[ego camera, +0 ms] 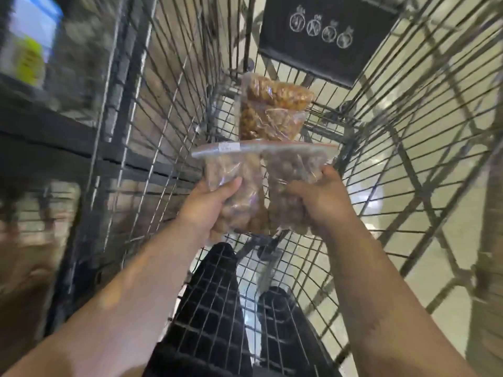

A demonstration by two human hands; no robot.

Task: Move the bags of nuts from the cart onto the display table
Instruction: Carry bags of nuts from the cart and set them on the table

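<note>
Inside cart (168,77), left hand (209,205) grips left bag (234,167); right hand (318,202), right bag (296,164).

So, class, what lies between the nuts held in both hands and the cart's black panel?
In the head view, bags of golden nuts lie in the cart between the held nuts and the black panel.

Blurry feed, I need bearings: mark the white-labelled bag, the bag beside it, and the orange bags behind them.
white-labelled bag (228,165): head view, clear front just below the label.
bag beside it (295,165): head view, upper front under the zip strip.
orange bags (275,110): head view, middle of the pile.
</note>
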